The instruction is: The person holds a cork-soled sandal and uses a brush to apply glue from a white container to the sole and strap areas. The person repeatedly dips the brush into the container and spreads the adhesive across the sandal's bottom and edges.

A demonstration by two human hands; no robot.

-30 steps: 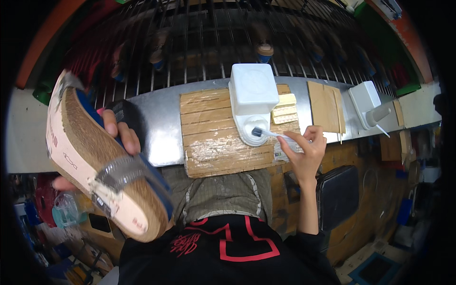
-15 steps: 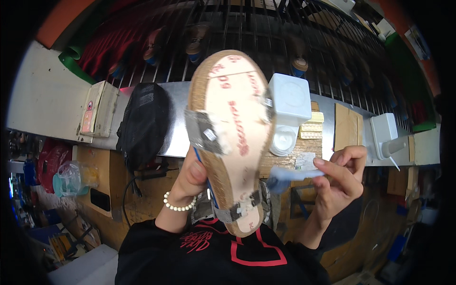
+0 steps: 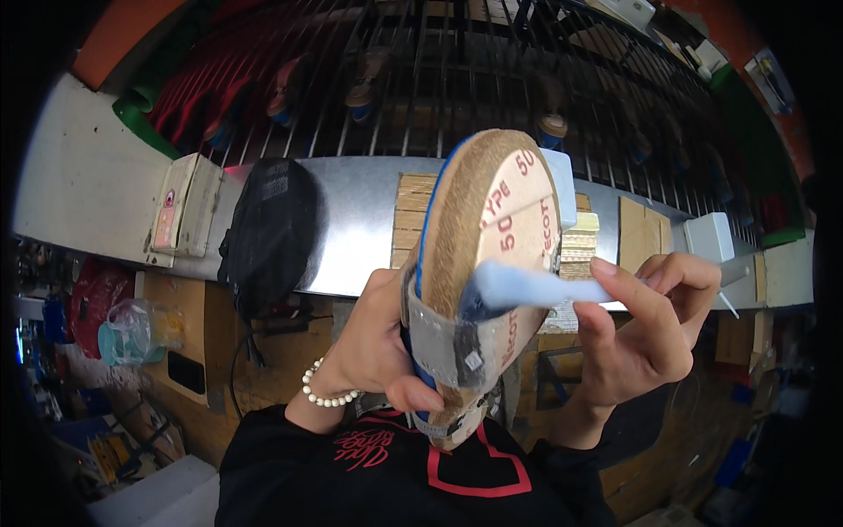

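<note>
My left hand [image 3: 373,338] grips a sandal [image 3: 452,215] built on a blue shoe last, its sole side turned up and tilted. Tan edging surrounds a pale insole board, and a grey strap [image 3: 439,342] folds over onto the underside. Between the thumb and fingers of my right hand [image 3: 654,338] is a brush [image 3: 549,290] with a pale blue handle. Its dark, blurred tip lies at the sandal's edge, just above the folded strap; whether it touches is hard to tell. The sandal partly hides a white container [image 3: 565,189] behind it.
A metal ledge [image 3: 351,206] crosses ahead, carrying a black mesh bag [image 3: 268,224], a cardboard piece [image 3: 645,235] and a white tub [image 3: 709,237]. Beyond it, a rack of dark bars [image 3: 421,88] holds several shoes. A dark phone [image 3: 185,372] lies at lower left.
The sandal has turned in my left hand, showing more of its side edge, and has dropped lower. My right hand has brought the brush left and up to the strap area.
</note>
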